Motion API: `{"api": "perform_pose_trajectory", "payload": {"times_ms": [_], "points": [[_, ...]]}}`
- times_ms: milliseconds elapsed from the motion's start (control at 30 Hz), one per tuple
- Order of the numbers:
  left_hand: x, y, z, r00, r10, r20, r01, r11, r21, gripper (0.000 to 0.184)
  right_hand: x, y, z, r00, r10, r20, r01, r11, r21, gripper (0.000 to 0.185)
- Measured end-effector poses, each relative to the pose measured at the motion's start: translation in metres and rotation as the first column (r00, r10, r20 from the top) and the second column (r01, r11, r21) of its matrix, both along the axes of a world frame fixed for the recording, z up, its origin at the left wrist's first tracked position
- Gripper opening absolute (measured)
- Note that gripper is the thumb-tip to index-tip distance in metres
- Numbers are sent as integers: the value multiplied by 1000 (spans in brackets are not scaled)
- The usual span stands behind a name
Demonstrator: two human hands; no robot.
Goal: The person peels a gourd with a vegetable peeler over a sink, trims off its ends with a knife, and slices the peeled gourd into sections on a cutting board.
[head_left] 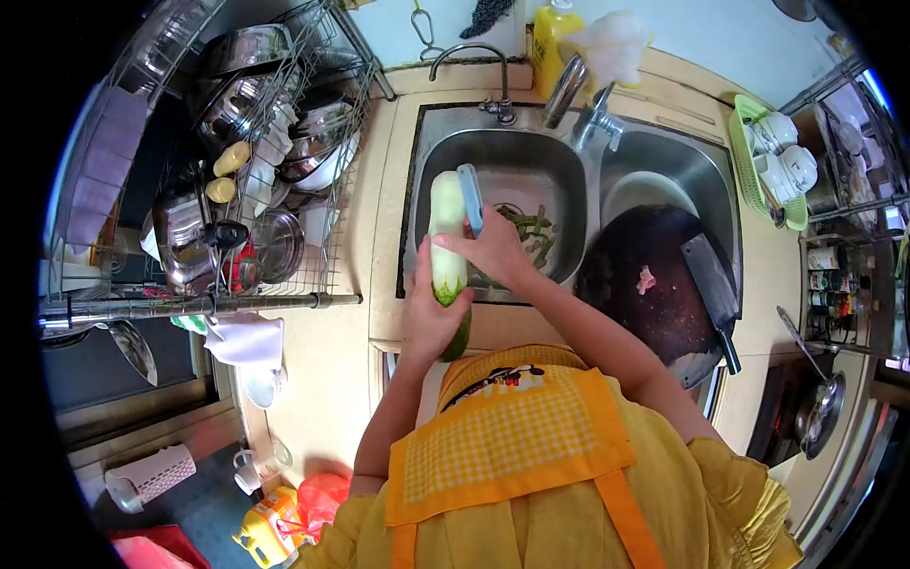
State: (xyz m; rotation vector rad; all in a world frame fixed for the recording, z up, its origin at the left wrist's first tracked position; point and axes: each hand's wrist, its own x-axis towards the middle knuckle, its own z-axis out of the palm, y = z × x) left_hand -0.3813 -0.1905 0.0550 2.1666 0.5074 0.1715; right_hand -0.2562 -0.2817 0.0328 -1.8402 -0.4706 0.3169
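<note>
My left hand (pixel 434 313) is wrapped round the lower part of a long gourd (pixel 448 204), which is held nearly upright over the left sink basin. Its upper part is pale and peeled, while dark green skin shows at the lower end. In my right hand (pixel 498 248) is a blue peeler (pixel 470 197), alongside the gourd's right side. The thumb of this hand rests against the gourd. Green strips of peel (pixel 540 232) lie on the bottom of the basin. My fingers partly hide the peeler's handle.
A dark round chopping board (pixel 626 303) lies across the right basin (pixel 706 171), carrying a cleaver (pixel 711 284) and a small meat piece (pixel 646 280). A faucet (pixel 474 47) arches behind the left basin. A dish rack (pixel 322 171) stands left; a green basket (pixel 749 161) of bowls stands right.
</note>
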Motion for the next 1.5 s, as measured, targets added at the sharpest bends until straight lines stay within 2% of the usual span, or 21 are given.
{"api": "perform_pose_trajectory", "payload": {"times_ms": [100, 167, 367, 400, 500, 533, 567, 600, 700, 733, 767, 800, 900, 967, 1033, 1100, 1167, 1300, 1367, 1400, 1500], "points": [[6, -10, 20, 988, 76, -132, -62, 993, 105, 89, 4, -2, 0, 992, 95, -78, -96, 995, -7, 36], [3, -6, 15, 994, 52, -93, -42, 994, 104, 90, 13, -4, -11, 974, 170, -147, -160, 984, 82, 40], [-1, 3, 5, 998, 40, 43, -43, 997, 62, 88, 45, -19, -41, 967, 68, -246, -46, 995, 94, 21], [-1, 4, 6, 998, 53, 43, -55, 998, 33, 87, 45, -25, -22, 951, 81, -299, -59, 995, 79, 21], [-1, 9, -1, 996, 74, 58, -75, 997, 12, 87, 65, -30, -43, 862, 207, -463, 41, 881, 471, 20], [-2, 11, -8, 994, 69, 85, -72, 997, 22, 87, 71, -33, -61, 978, 46, -205, -15, 988, 151, 17], [-2, 12, -8, 993, 70, 95, -71, 997, 7, 87, 78, -36, -84, 994, -20, 112, 41, 981, -190, 16], [-2, 12, -8, 992, 71, 103, -70, 997, -8, 87, 82, -42, -101, 909, 25, 416, 194, 858, -476, 14], [-2, 13, -10, 990, 65, 126, -64, 998, -15, 88, 98, -57, -111, 973, -75, 217, 178, 845, -505, 16], [-4, 14, -11, 992, 70, 107, -67, 997, -26, 88, 104, -62, -108, 963, -268, 29, 268, 941, -208, 17], [-6, 15, -13, 994, 72, 85, -69, 997, -36, 88, 111, -67, -106, 901, -378, -213, 402, 912, 86, 18], [-7, 15, -14, 995, 73, 70, -70, 996, -51, 87, 118, -71, -103, 797, -385, -465, 559, 762, 328, 20], [-6, 17, -19, 993, 63, 103, -45, 985, -165, 86, 162, -93, -99, 548, -133, -826, 819, 283, 499, 18], [-6, 19, -26, 994, 57, 94, -37, 979, -200, 85, 195, -129, -130, 519, 172, -837, 806, 228, 547, 18], [-4, 19, -27, 994, 52, 94, -31, 976, -213, 85, 202, -138, -107, 550, 24, -835, 812, 222, 541, 14], [-2, 20, -24, 994, 47, 98, -26, 980, -199, 84, 213, -154, -110, 607, 100, -789, 770, 173, 614, 12], [-3, 19, -19, 993, 63, 103, -35, 968, -250, 84, 212, -147, -96, 590, -60, -805, 807, 60, 587, 15], [-6, 24, -23, 986, 98, 132, -60, 961, -270, 82, 200, -129, -98, 543, -7, -840, 840, -12, 543, 9], [-5, 24, -23, 984, 116, 135, -69, 947, -313, 82, 182, -96, -123, 508, -148, -848, 861, 124, 494, 18], [-5, 23, -22, 983, 126, 136, -74, 940, -334, 81, 155, -73, -93, 554, -112, -825, 815, 275, 510, 23], [-4, 24, -20, 986, 111, 124, -65, 943, -327, 80, 141, -26, -87, 426, 113, -898, 845, 305, 439, 27]]}}
